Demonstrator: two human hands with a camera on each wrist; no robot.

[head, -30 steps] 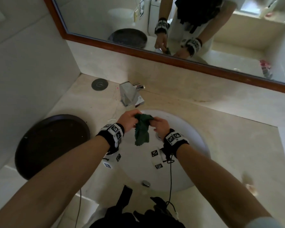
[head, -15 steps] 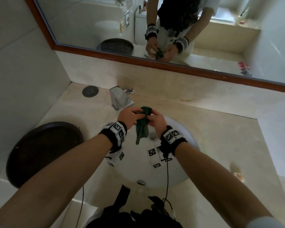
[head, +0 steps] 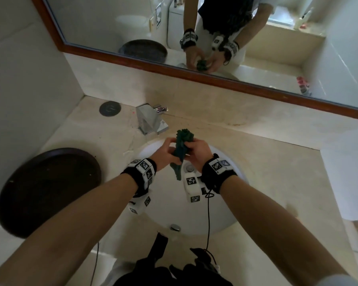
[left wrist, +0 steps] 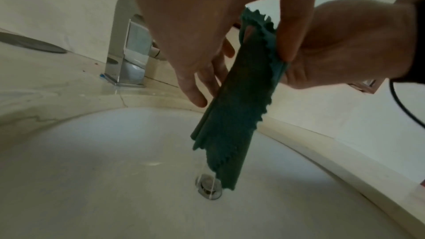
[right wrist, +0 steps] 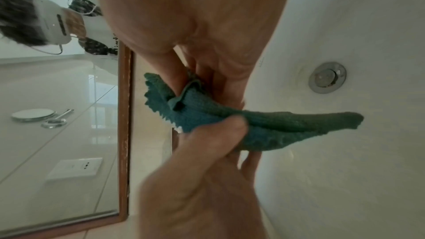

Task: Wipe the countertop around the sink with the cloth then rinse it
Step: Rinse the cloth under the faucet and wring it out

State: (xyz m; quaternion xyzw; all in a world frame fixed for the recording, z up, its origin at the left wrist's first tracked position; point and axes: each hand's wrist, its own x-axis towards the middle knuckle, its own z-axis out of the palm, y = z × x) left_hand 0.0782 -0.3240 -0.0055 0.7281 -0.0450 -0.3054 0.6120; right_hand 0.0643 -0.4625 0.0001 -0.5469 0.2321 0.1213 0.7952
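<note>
Pinching the cloth [head: 182, 145] between both hands [head: 167, 152] over the sink [head: 225, 219].

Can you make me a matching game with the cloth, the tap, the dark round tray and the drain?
Things:
1. cloth
2. tap
3. dark round tray
4. drain

Places:
A. at the bottom of the white sink
B. on the counter, left of the sink
C. held by the left hand and right hand
D. behind the sink, by the wall

Pairs: 1-C, 2-D, 3-B, 4-A
</note>
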